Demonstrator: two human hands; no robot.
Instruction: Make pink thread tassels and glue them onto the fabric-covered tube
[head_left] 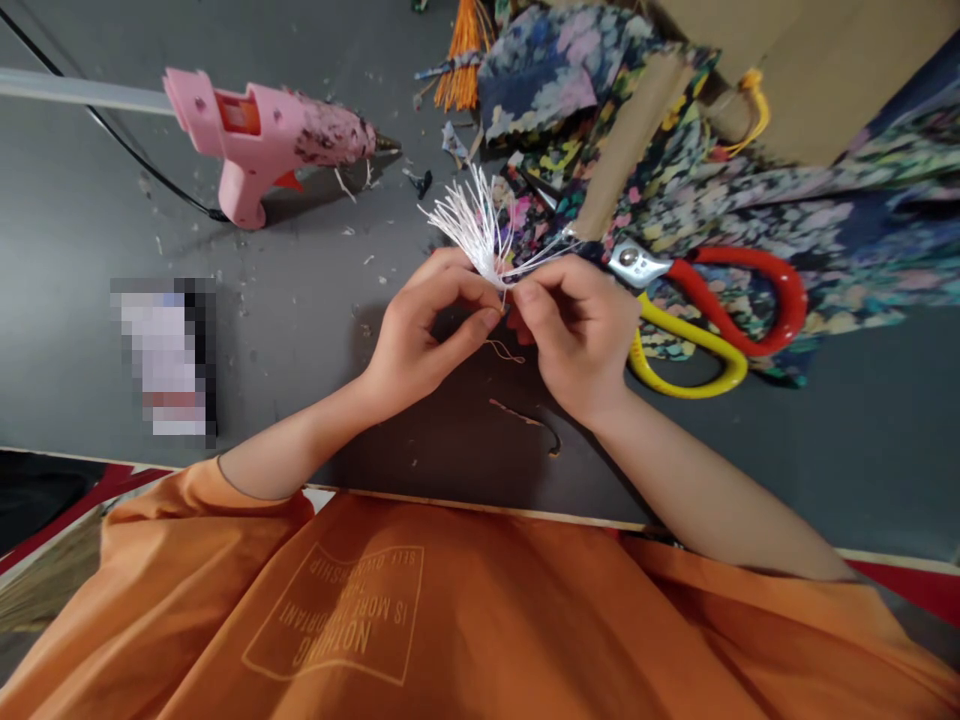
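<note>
A white tassel (478, 225) fans its loose strands upward between my two hands. My left hand (427, 325) is closed, thumb and forefinger pinched at the tassel's gathered base. With its fingertips pressed together at the same base, my right hand (581, 325) grips some of the strands on the right side. A thin tan thread (506, 352) loops down beneath the fingertips. Just right of my right hand lie scissors with one red and one yellow handle (694, 365), their blades partly hidden by a brown strip and cloth.
A pink glue gun (262, 135) with a glue stick and black cord lies at upper left. Below it is a blurred-out object (169, 360). Floral fabric (750, 215), an orange tassel (459, 62) and brown cardboard (840, 70) cover the upper right. Scraps dot the grey table (292, 330).
</note>
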